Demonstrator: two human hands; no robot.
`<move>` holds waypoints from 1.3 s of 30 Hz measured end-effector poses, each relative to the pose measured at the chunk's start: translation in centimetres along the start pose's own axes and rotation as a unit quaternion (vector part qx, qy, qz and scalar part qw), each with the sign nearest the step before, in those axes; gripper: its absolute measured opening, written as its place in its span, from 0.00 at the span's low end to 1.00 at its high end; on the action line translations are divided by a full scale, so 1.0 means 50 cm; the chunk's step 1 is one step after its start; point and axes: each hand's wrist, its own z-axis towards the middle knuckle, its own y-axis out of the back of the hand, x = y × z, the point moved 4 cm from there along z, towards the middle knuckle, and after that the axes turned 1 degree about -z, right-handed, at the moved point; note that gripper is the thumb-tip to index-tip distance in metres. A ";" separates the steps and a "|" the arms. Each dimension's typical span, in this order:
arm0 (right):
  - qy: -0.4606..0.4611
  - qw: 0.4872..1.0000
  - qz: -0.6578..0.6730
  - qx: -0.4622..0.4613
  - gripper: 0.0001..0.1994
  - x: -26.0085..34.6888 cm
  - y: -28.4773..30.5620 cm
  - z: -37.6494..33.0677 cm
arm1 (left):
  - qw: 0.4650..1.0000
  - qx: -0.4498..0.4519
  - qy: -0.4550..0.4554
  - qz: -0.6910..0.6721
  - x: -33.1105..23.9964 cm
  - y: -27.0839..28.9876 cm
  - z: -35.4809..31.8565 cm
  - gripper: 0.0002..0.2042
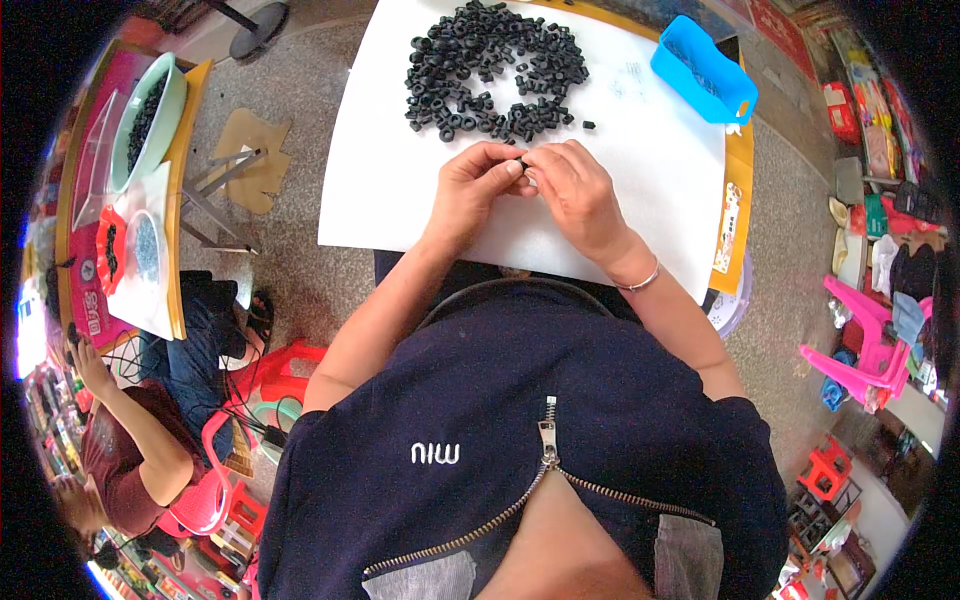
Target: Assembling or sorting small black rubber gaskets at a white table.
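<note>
My left hand [472,188] and my right hand [580,195] meet over the near part of a white board [385,190]. Both have their fingertips pinched together on one small black cylindrical piece [523,164]. Most of that piece is hidden by the fingers. A wide heap of similar short black cylinders [500,75], some showing a hole, lies just beyond my hands. One loose black cylinder [589,125] rests apart at the heap's right. At the far right of the board stands a blue plastic tray [735,75] with small pale bits in it, too small to make out.
On the left, another table carries a pale green basin [172,115] of black pieces, a red dish [118,225] and a clear bowl [147,245]. A co-worker [150,455] sits beside it. A pink stool [870,340] stands on the right.
</note>
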 end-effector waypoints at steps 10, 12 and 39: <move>-0.056 0.994 0.089 -0.002 0.09 -0.024 -0.016 -0.021 | 0.996 0.018 0.069 0.055 -0.017 -0.011 -0.002 0.13; -0.075 0.991 0.112 0.013 0.09 -0.030 -0.013 -0.027 | 0.994 0.047 0.091 0.046 -0.021 -0.017 -0.001 0.13; -0.114 0.978 0.165 -0.053 0.07 -0.031 0.015 0.001 | 0.990 0.046 0.108 -0.078 -0.019 -0.051 -0.003 0.19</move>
